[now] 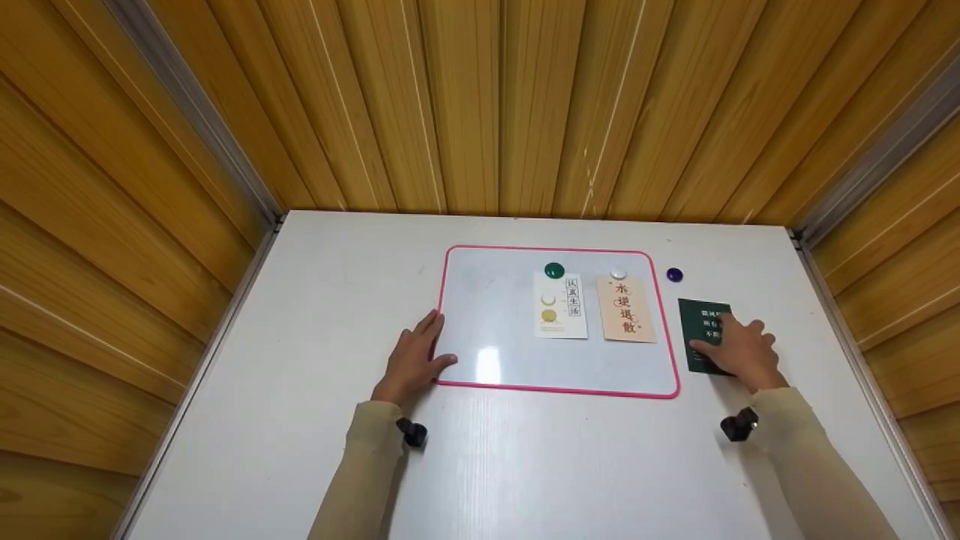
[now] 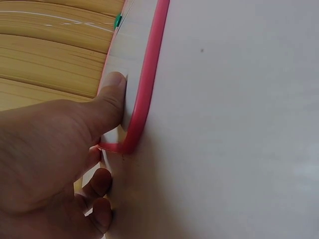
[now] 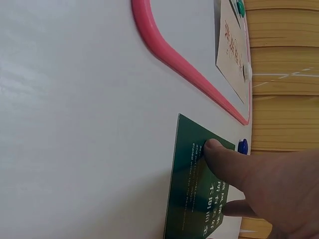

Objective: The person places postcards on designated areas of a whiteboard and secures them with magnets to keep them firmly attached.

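A white board with a pink frame [image 1: 442,285] lies on the table. My left hand [image 1: 412,360] rests at its lower left corner, thumb over the surface and the other fingers along the left edge. On the right, my right hand [image 1: 746,352] touches a dark green card [image 3: 192,169] printed with pale writing; the thumb [image 3: 219,157] lies on its face and the other fingers reach its right side. This card lies beside the board. On the board are a white card [image 1: 551,322] under a green round magnet [image 1: 554,270] and a peach card [image 1: 611,330] under a white magnet [image 1: 618,274].
A dark purple round magnet [image 1: 675,275] sits on the white table [image 1: 300,315] above the green card, outside the frame. Wood-patterned walls [image 1: 472,105] close off the back and both sides of the table.
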The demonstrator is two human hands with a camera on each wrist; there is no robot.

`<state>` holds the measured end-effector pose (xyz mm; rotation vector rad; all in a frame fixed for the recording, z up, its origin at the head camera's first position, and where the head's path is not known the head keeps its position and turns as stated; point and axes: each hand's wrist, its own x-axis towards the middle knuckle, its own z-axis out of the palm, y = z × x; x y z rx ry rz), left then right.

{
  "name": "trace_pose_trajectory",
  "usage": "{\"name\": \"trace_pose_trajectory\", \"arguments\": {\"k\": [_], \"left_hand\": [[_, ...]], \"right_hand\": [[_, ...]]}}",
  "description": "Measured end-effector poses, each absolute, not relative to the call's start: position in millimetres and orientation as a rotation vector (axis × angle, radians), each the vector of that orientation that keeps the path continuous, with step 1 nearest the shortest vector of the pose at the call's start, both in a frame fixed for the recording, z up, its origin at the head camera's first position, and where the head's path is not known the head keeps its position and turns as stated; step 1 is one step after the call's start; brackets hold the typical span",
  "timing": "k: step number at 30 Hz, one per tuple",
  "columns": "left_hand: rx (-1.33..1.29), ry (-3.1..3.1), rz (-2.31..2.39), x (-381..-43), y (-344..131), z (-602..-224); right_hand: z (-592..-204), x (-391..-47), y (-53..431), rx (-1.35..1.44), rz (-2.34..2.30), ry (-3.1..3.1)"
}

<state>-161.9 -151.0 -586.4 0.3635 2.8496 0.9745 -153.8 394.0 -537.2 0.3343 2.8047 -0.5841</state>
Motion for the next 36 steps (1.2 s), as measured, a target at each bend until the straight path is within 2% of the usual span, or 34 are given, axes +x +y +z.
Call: {"name": "trace_pose_trajectory", "arguments": {"k": [14, 36], "left_hand": [[0.304, 2.823, 0.981, -160.7, -149.3, -586.7], [0.354, 2.845, 0.979, -159.9, -149.7, -584.5]], "right_hand": [[-537.0, -155.5, 393.4, 0.363, -0.564, 2.790], [-535.9, -154.2, 393.8, 0.359, -0.568, 2.811]]}}
